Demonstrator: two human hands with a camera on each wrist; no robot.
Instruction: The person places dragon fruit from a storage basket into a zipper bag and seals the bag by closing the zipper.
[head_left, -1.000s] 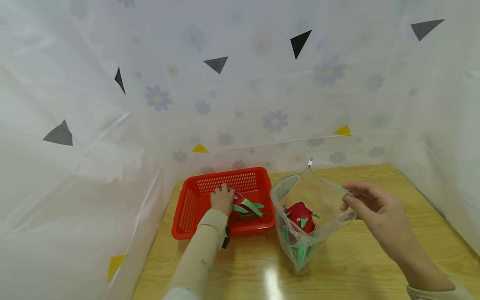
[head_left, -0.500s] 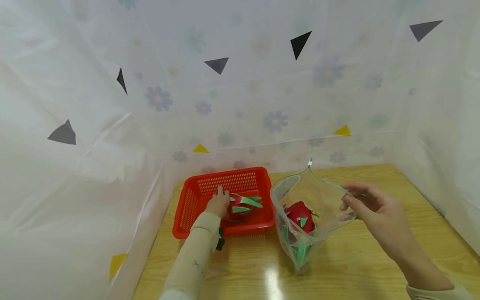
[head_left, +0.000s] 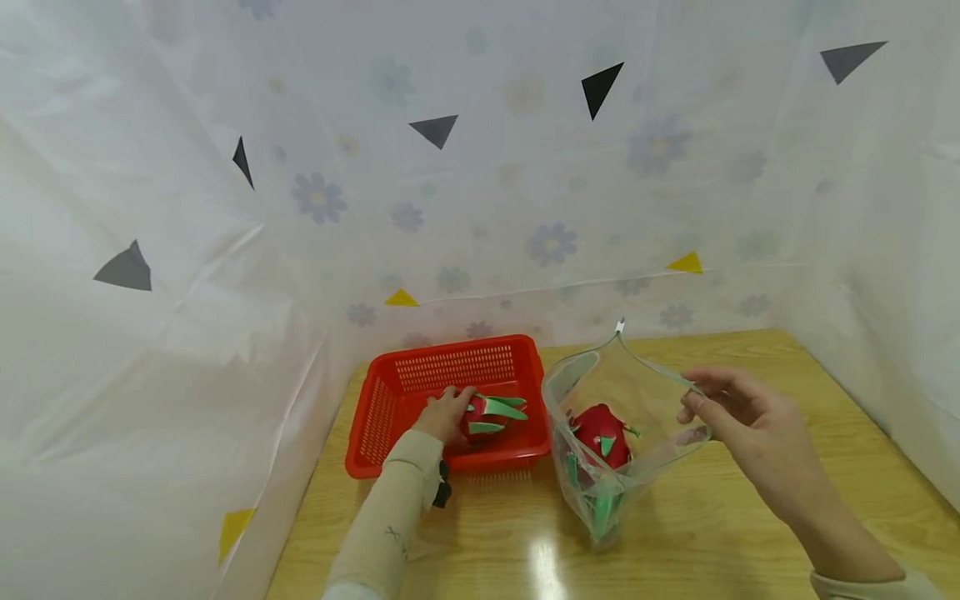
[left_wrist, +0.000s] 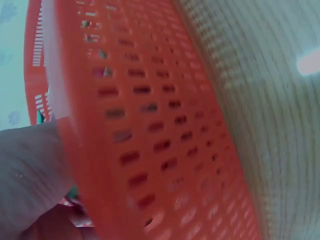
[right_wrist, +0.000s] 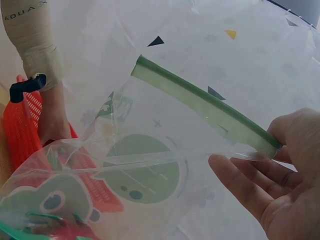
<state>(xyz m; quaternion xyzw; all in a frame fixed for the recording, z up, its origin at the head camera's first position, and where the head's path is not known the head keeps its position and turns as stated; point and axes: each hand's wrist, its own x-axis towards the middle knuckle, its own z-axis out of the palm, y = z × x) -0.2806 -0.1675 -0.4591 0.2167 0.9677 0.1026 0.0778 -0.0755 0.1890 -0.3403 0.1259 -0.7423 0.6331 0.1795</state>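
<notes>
My left hand (head_left: pixel 444 417) is down inside a red plastic basket (head_left: pixel 525 433), gripping the left end of a dragon fruit (head_left: pixel 491 414) with green-tipped scales. In the left wrist view the basket's slotted wall covers most of that hand and the fruit. On the right, my right hand (head_left: pixel 757 433) pinches the opening edge of a clear zip bag (head_left: pixel 660 383) between thumb and fingers, holding its mouth apart. Inside the bag sits another dragon fruit (head_left: pixel 602 437). Green-trimmed bag edge and printed cartoon shapes show in the right wrist view.
The bag stands against the basket's right side on a wood-grain table (head_left: pixel 510 550). Pale plastic sheeting (head_left: pixel 480 183) with flower prints and stuck-on triangles surrounds the table at the back and sides. A white slider (head_left: pixel 620 325) sits at the bag's far corner.
My left hand has slid from the top of the dragon fruit to its left end, lower in the basket, and the fruit has turned a little. The right hand and bag stay put.
</notes>
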